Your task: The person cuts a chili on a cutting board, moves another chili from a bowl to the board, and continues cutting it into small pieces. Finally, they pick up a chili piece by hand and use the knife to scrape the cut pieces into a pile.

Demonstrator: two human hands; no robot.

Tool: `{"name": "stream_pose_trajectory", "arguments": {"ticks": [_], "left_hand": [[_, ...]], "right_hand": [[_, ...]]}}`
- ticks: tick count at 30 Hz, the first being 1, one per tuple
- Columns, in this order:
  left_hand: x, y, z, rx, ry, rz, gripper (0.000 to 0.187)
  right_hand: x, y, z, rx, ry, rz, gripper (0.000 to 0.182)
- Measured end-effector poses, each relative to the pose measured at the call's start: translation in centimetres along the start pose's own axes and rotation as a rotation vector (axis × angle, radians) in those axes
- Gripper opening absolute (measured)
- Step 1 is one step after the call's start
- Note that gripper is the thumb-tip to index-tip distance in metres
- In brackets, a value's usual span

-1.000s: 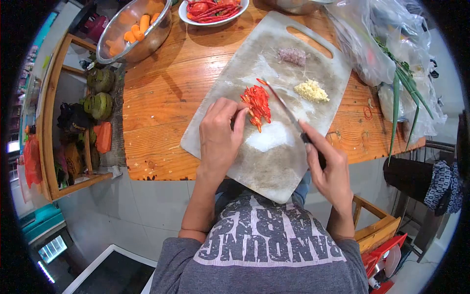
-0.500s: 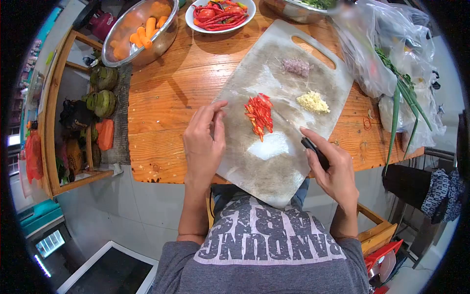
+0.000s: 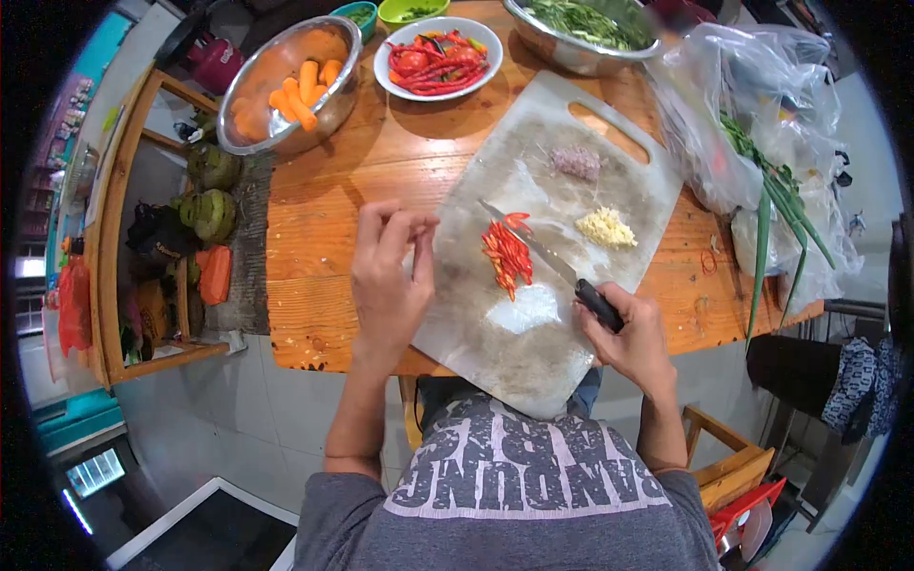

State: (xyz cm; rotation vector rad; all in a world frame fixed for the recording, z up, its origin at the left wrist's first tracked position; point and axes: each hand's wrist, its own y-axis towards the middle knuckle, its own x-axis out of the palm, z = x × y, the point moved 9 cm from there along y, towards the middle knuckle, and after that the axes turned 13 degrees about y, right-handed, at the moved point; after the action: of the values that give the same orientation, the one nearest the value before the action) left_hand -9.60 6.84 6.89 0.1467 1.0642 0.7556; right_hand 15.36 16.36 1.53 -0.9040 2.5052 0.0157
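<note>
A white cutting board lies slanted on the wooden table. A pile of sliced red chili sits at its middle, minced garlic to the right, and chopped shallot further back. My right hand grips the black handle of a knife, whose blade lies flat just right of the chili. My left hand hovers over the board's left edge, fingers loosely curled, holding nothing.
At the back stand a steel bowl of carrots, a white plate of red chilies and tomatoes and a steel bowl of greens. Plastic bags with green onions crowd the right. A wooden shelf stands left of the table.
My left hand drew back from the chili pile to the board's left edge. The knife turned so its blade lies beside the chili, and the view tilted toward the bowls at the back.
</note>
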Motion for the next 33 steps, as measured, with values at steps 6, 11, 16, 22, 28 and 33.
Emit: {"name": "stream_pose_trajectory", "arguments": {"ticks": [6, 11, 16, 22, 28, 33], "left_hand": [[0.0, 8.7, -0.2, 0.231, 0.117, -0.075, 0.010], [4.7, 14.7, -1.7, 0.304, 0.257, -0.145, 0.014], [11.1, 19.0, -4.0, 0.288, 0.390, -0.324, 0.024], [12.9, 20.2, -4.1, 0.335, 0.368, -0.397, 0.029], [12.7, 21.0, -5.2, 0.315, 0.378, -0.552, 0.030], [10.6, 23.2, -5.1, 0.174, 0.311, -0.427, 0.029]], "right_hand": [[-2.3, -0.2, 0.6, -0.135, 0.007, 0.174, 0.015], [-5.1, -1.9, 3.8, -0.201, 0.066, 0.423, 0.015], [-6.0, -2.2, 5.8, -0.082, 0.304, 0.554, 0.013], [-5.9, -1.8, 5.2, -0.126, 0.256, 0.521, 0.010], [-5.8, -1.6, 6.1, -0.108, 0.312, 0.544, 0.010], [-5.8, -1.6, 6.1, -0.081, 0.349, 0.549, 0.010]]}}
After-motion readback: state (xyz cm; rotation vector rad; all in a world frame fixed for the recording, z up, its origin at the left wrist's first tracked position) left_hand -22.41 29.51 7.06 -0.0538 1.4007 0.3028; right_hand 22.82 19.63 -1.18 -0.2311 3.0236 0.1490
